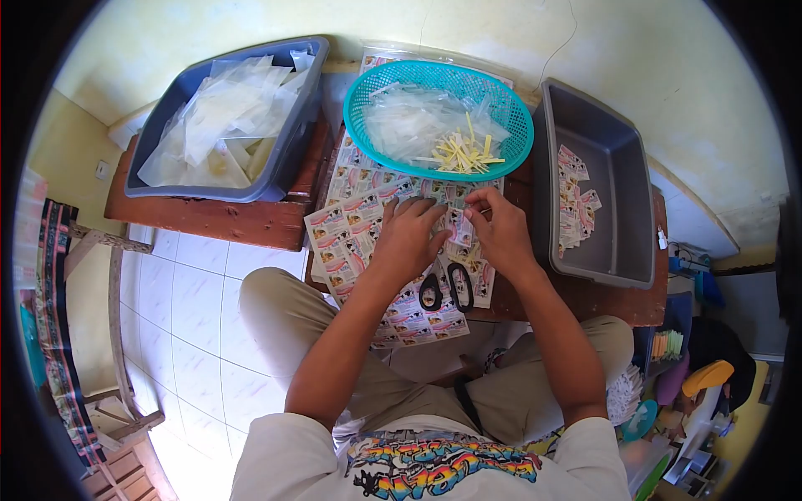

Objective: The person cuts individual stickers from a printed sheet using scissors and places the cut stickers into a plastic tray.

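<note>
My left hand [411, 236] lies with fingers spread on a sheet of printed labels [342, 242]. To its right, my right hand [501, 227] has thumb and forefinger pinched together; what sits between those tips is too small to make out. A small piece of printed label paper [458, 227] shows between the two hands. Scissors with black handles [461, 286] rest on the sheets below my hands, their blades mostly hidden. Just beyond my fingers stands a turquoise basket [355, 138] holding clear plastic pieces [409, 125] and thin yellow strips [468, 156].
A grey bin [631, 242] on the right holds cut labels [575, 204]. On the left, a blue-grey bin [288, 154] is heaped with translucent plastic bags [221, 113]. Both stand on the brown wooden table [209, 221]. Another person [718, 359] is at the far right.
</note>
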Action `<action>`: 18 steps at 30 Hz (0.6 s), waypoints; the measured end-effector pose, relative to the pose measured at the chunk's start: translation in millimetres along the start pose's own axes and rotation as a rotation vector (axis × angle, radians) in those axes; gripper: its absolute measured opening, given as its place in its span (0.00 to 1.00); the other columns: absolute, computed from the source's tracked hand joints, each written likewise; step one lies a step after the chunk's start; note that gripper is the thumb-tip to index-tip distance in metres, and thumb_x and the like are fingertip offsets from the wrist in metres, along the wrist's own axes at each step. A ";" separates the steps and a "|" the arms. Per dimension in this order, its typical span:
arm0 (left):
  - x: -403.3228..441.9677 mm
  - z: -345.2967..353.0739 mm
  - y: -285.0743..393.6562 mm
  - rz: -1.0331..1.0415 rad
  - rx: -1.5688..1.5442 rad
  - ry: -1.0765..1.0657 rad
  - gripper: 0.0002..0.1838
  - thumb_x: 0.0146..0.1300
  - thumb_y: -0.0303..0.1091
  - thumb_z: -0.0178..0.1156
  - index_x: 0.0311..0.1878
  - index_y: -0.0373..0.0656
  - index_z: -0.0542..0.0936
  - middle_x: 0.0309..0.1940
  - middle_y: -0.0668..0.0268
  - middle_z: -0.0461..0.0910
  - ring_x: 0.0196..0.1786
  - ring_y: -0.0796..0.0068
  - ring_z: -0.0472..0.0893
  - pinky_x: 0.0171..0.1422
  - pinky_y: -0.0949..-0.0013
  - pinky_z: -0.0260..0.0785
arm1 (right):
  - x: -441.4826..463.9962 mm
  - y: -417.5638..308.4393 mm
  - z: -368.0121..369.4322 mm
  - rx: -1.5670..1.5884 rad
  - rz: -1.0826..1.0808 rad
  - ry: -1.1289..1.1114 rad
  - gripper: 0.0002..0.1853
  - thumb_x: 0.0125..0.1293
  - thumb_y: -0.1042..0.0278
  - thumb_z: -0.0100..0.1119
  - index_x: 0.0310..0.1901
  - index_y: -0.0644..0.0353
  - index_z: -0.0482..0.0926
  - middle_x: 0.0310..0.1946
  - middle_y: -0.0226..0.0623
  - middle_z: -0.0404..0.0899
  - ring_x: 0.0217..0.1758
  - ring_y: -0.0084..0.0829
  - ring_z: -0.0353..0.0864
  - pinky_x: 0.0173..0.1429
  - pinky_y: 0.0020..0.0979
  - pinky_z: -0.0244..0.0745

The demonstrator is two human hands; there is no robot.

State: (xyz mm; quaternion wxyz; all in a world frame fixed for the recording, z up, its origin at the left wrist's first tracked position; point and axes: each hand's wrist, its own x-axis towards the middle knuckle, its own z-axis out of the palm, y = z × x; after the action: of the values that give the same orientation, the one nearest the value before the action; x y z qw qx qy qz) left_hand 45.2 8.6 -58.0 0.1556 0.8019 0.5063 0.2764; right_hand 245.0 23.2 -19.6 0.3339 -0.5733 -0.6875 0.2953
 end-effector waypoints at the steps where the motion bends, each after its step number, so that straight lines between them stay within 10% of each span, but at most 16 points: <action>1: 1.7 -2.4 2.5 -0.018 -0.078 0.027 0.23 0.65 0.37 0.75 0.62 0.43 0.86 0.63 0.53 0.85 0.68 0.49 0.81 0.79 0.44 0.66 | -0.9 -4.9 -3.5 0.051 0.069 -0.008 0.10 0.71 0.76 0.69 0.50 0.66 0.83 0.38 0.46 0.89 0.39 0.42 0.91 0.44 0.39 0.84; 5: 7.1 -9.9 9.6 0.026 -0.183 0.185 0.29 0.61 0.40 0.79 0.64 0.42 0.85 0.59 0.54 0.88 0.62 0.49 0.85 0.70 0.49 0.74 | -5.2 -10.1 -13.5 0.307 0.229 -0.053 0.12 0.77 0.74 0.65 0.59 0.66 0.82 0.39 0.36 0.87 0.39 0.25 0.89 0.43 0.30 0.85; 18: 0.4 -39.1 22.5 0.152 -0.167 0.224 0.34 0.55 0.30 0.80 0.68 0.44 0.84 0.58 0.56 0.86 0.59 0.50 0.85 0.68 0.50 0.76 | -20.6 -12.0 -21.5 0.653 0.271 -0.108 0.15 0.81 0.71 0.62 0.63 0.68 0.83 0.43 0.34 0.86 0.42 0.21 0.87 0.46 0.27 0.88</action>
State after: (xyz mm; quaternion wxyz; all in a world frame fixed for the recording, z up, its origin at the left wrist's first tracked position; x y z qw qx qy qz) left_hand 38.2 -2.0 -14.8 0.1429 0.7862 0.4338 0.4163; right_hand 257.5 1.3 0.3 0.4204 -0.5059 -0.4914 0.5708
